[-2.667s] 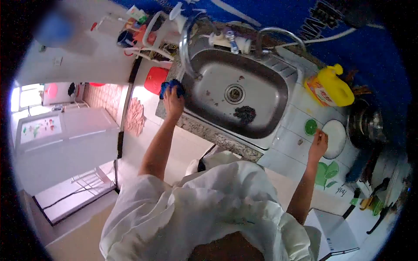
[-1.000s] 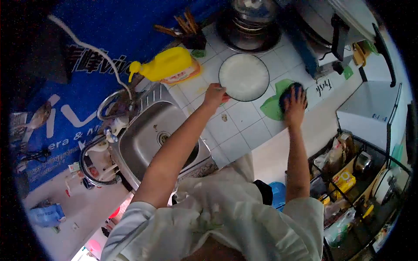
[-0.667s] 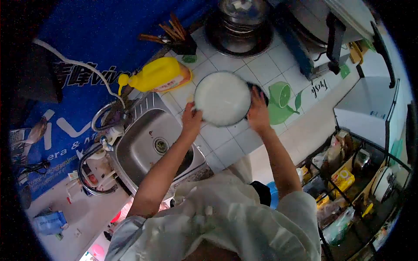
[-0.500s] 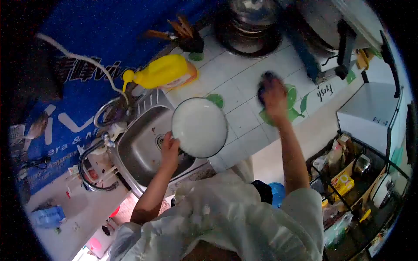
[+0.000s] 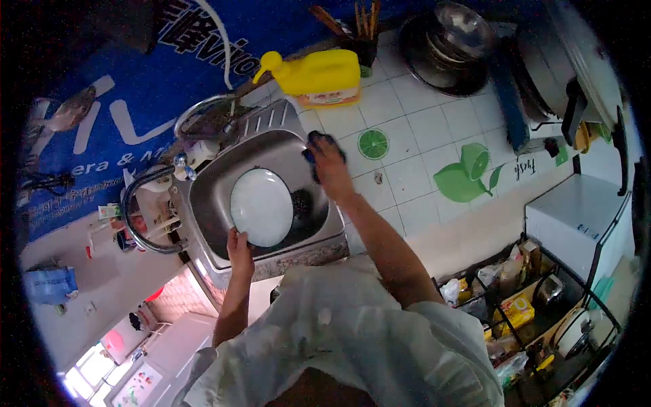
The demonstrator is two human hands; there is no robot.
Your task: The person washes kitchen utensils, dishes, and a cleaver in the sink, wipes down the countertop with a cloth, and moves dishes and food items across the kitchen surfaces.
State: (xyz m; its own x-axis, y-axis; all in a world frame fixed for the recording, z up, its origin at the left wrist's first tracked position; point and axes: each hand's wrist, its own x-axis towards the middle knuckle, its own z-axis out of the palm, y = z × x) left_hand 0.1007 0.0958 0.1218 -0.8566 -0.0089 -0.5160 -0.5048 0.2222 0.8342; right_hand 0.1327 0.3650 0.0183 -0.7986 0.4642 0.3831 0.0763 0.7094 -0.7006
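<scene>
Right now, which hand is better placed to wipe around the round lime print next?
Probably the right hand: it is on the dark blue cloth, near the round lime print. The left hand is farther off and occupied, holding the white plate by its edge.

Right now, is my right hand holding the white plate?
No, the left hand holds the white plate, while the right hand is on a dark cloth.

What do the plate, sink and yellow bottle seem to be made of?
Plate: possibly ceramic or enamelled metal, from its smooth white face.
Sink: likely stainless steel, satin-looking, from its grey metallic sheen.
Yellow bottle: probably moulded plastic, smooth, from its even colour and shaped top.
</scene>
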